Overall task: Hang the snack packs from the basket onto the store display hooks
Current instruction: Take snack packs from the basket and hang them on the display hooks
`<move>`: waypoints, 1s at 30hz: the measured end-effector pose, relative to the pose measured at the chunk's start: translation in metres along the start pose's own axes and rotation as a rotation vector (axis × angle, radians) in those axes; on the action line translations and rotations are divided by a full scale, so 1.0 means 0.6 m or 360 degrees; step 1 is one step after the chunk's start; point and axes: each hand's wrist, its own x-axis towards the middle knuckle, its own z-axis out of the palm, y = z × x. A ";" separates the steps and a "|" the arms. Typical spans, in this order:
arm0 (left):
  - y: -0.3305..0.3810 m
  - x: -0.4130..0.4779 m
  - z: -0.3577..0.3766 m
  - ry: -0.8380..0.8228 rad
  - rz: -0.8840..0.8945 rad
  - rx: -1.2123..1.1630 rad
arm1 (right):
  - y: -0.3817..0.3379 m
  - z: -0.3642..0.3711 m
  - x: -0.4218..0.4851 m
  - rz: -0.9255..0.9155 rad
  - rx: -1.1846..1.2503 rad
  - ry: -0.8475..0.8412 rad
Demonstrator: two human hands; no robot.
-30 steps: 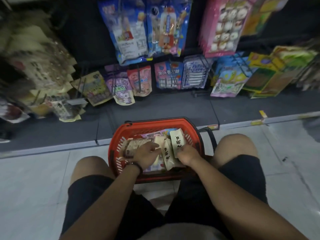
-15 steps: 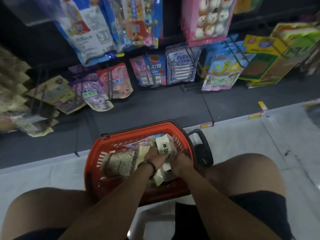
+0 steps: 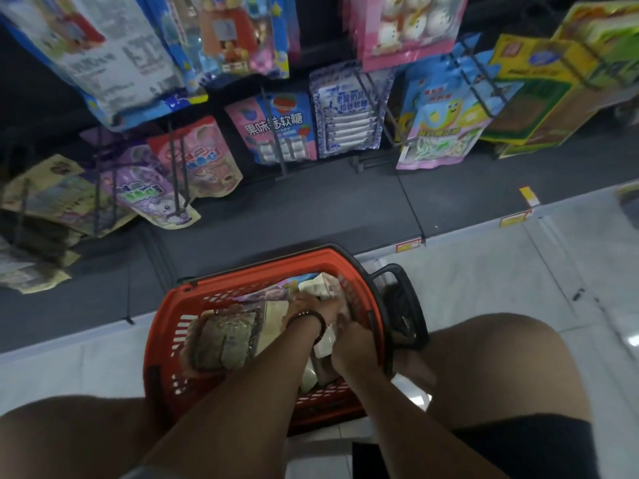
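A red basket (image 3: 166, 326) stands on the floor between my knees, holding several snack packs. A brownish pack (image 3: 224, 340) lies at its left side. Both hands are inside at the right. My left hand (image 3: 316, 305), with a dark wristband, grips cream packs (image 3: 320, 286) near the far rim. My right hand (image 3: 352, 340) curls over more cream packs (image 3: 323, 340) below it; its fingertips are hidden. Display hooks (image 3: 176, 167) with hanging packs stick out of the dark shelf ahead.
Hanging packs fill the rack: purple (image 3: 152, 191), pink (image 3: 200, 157), a blue and pink candy pack (image 3: 276, 126), a blue-white pack (image 3: 349, 115), and yellow-green packs (image 3: 539, 95) at right. The basket's black handle (image 3: 404, 305) lies folded right. Pale floor tiles (image 3: 518, 271) surround me.
The camera has tilted down and closer to the basket. My left hand has crossed rightward from the brownish pack to the cream packs beside my right hand, which has sunk deeper in.
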 end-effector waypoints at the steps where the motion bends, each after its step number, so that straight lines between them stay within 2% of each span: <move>1: -0.001 -0.007 -0.003 -0.0013 0.0004 -0.0054 | -0.003 -0.003 -0.004 -0.0011 -0.0044 0.0001; 5: -0.030 -0.012 -0.009 -0.0026 -0.0005 -0.0408 | -0.020 -0.014 -0.035 -0.0147 -0.0050 0.0037; 8: -0.083 0.063 0.029 0.0024 -0.0015 -0.0762 | -0.037 -0.030 -0.066 -0.0311 -0.0270 -0.0012; 10: -0.089 0.006 0.003 0.0048 -0.0064 -0.0905 | -0.051 -0.041 -0.088 -0.0447 -0.0331 -0.0038; 13: -0.104 -0.110 -0.056 0.0225 0.0077 -0.0996 | -0.068 -0.055 -0.125 -0.0622 -0.0337 -0.0080; 14: -0.114 -0.142 -0.072 0.0203 0.0096 -0.1064 | -0.072 -0.060 -0.138 -0.0674 -0.0272 -0.0085; 16: -0.143 -0.164 -0.089 0.0123 0.0146 -0.1306 | -0.079 -0.067 -0.167 -0.0697 0.0043 -0.0069; 18: -0.173 -0.184 -0.113 0.0217 0.0136 -0.1505 | -0.080 -0.077 -0.186 -0.0627 0.0344 -0.0010; 19: -0.187 -0.191 -0.126 0.0257 0.0145 -0.1627 | -0.077 -0.082 -0.190 -0.0564 0.0434 0.0036; 23: -0.225 -0.251 -0.176 0.0098 0.0414 -0.2119 | -0.061 -0.114 -0.197 -0.0171 0.0961 0.0200; 25: -0.231 -0.277 -0.199 0.0029 0.0497 -0.2304 | -0.061 -0.133 -0.198 0.0005 0.1457 0.0111; 27: -0.229 -0.307 -0.219 -0.0112 0.0596 -0.2447 | -0.076 -0.165 -0.208 0.0135 0.1901 -0.0130; 28: -0.228 -0.319 -0.228 -0.0176 0.0645 -0.2500 | -0.087 -0.185 -0.215 0.0149 0.2056 -0.0253; 30: -0.222 -0.343 -0.243 -0.0301 0.0743 -0.2548 | -0.110 -0.220 -0.218 0.0048 0.2265 -0.0326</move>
